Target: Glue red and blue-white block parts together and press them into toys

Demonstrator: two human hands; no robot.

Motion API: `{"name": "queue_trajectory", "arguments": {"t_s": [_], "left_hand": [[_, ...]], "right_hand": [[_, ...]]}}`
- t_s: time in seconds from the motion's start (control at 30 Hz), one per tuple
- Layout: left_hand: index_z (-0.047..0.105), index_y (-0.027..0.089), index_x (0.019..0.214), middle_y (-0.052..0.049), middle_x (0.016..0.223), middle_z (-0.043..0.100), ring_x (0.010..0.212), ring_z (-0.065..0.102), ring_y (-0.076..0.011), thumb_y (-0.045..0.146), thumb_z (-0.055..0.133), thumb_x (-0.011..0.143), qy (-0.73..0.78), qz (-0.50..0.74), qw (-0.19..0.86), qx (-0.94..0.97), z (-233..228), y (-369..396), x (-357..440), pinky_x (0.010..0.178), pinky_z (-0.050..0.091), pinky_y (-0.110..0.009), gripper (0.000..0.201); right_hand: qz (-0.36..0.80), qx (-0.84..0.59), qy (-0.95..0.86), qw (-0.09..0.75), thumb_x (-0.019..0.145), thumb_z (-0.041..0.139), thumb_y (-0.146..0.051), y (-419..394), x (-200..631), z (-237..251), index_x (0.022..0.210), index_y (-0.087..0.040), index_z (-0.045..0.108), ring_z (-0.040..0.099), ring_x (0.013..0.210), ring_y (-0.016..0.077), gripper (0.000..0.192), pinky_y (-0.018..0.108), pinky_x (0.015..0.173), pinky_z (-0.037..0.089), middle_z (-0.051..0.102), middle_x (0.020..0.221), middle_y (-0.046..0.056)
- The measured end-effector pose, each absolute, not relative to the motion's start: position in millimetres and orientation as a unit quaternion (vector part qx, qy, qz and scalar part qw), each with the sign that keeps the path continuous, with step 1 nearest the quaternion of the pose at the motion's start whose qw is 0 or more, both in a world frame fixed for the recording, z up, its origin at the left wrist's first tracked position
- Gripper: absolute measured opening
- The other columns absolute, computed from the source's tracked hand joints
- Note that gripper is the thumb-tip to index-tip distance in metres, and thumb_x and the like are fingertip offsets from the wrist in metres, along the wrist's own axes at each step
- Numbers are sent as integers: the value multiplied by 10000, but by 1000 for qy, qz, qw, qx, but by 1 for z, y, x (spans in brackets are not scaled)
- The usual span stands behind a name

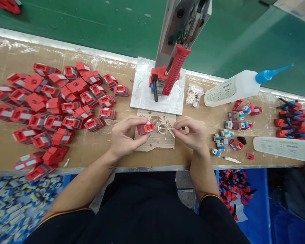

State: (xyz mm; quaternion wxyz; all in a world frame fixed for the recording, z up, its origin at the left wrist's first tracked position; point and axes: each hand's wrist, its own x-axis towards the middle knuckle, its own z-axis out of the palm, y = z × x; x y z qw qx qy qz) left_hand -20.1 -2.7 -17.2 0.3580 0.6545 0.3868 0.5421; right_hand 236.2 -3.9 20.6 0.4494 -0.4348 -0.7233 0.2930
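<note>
My left hand [125, 136] grips a small red and grey plastic toy part [145, 128] between thumb and fingers, above a stained piece of cardboard [152, 145]. Pinched in my right hand [191, 133] is a thin cotton swab [169, 128], its far tip inside a small round white dish [162, 124]. More swabs [166, 135] lie on the cardboard beside the dish. Whether the swab's tip touches the bottom of the dish is too small to tell.
A press with a red handle [176, 69] stands on a metal plate [139, 95] ahead. Many red toy parts [53, 105] spread leftward. To the right are a bag of swabs [194, 95], a glue bottle [231, 88], another bottle [282, 148], small parts [240, 117] and a blade [232, 159]. Bins flank my lap.
</note>
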Motion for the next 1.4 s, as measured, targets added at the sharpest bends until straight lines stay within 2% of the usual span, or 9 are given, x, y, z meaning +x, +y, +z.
{"name": "queue_trajectory", "arguments": {"t_s": [0.13, 0.4, 0.53, 0.67, 0.73, 1.0, 1.23, 1.4], "left_hand": [[779, 255, 1109, -51, 1112, 818, 1023, 798, -225, 146, 837, 794, 387, 544, 353, 655, -18, -2, -21, 948, 662, -399, 338], [773, 254, 1100, -55, 1122, 821, 1041, 799, -229, 153, 816, 802, 401, 542, 341, 655, -19, -2, -20, 970, 656, -411, 318], [776, 256, 1101, -60, 1127, 826, 1036, 804, -232, 154, 821, 802, 404, 541, 329, 661, -18, -2, -20, 957, 663, -414, 319], [783, 244, 1092, -59, 1135, 832, 1028, 810, -218, 143, 819, 804, 392, 539, 321, 673, -15, -4, -15, 935, 667, -385, 307], [785, 240, 1086, -59, 1135, 834, 1018, 812, -211, 126, 819, 801, 382, 541, 322, 677, -14, -5, -12, 918, 671, -369, 309], [785, 238, 1101, -47, 1118, 836, 1016, 815, -193, 95, 829, 798, 363, 545, 319, 685, -12, -7, -9, 915, 678, -342, 338], [787, 239, 1097, -55, 1121, 837, 1012, 817, -201, 108, 835, 799, 369, 543, 317, 684, -12, -7, -9, 913, 682, -349, 329], [790, 245, 1098, -54, 1122, 837, 999, 819, -207, 112, 838, 795, 372, 541, 312, 687, -12, -7, -10, 898, 689, -360, 334]], "right_hand": [[276, -456, -747, 397, 880, 748, -140, -2, 231, 12, 791, -243, 709, 670, 676, 130, 142, 279, 649, 526, 763, 759, -15], [278, -461, -749, 385, 861, 754, -153, 2, 232, 13, 774, -241, 720, 640, 631, 118, 128, 273, 628, 513, 755, 736, -22], [302, -456, -702, 456, 843, 811, -210, 0, 236, 20, 743, -242, 709, 656, 609, 136, 146, 285, 560, 501, 743, 695, -13], [310, -437, -603, 591, 813, 890, -378, -2, 230, 24, 693, -248, 660, 626, 566, 147, 290, 310, 543, 515, 667, 604, -24], [316, -429, -569, 626, 802, 905, -440, -3, 222, 23, 684, -250, 636, 605, 546, 140, 350, 304, 526, 510, 642, 590, -30], [384, -393, -592, 590, 823, 891, -377, -3, 199, 21, 676, -233, 643, 628, 552, 124, 321, 273, 532, 528, 685, 613, -22], [391, -388, -599, 581, 818, 884, -297, -5, 197, 19, 702, -235, 678, 663, 582, 132, 245, 269, 530, 530, 718, 640, -15], [383, -406, -606, 567, 806, 893, -322, -5, 198, 19, 683, -240, 669, 661, 572, 142, 269, 287, 531, 541, 707, 622, -16]]}}
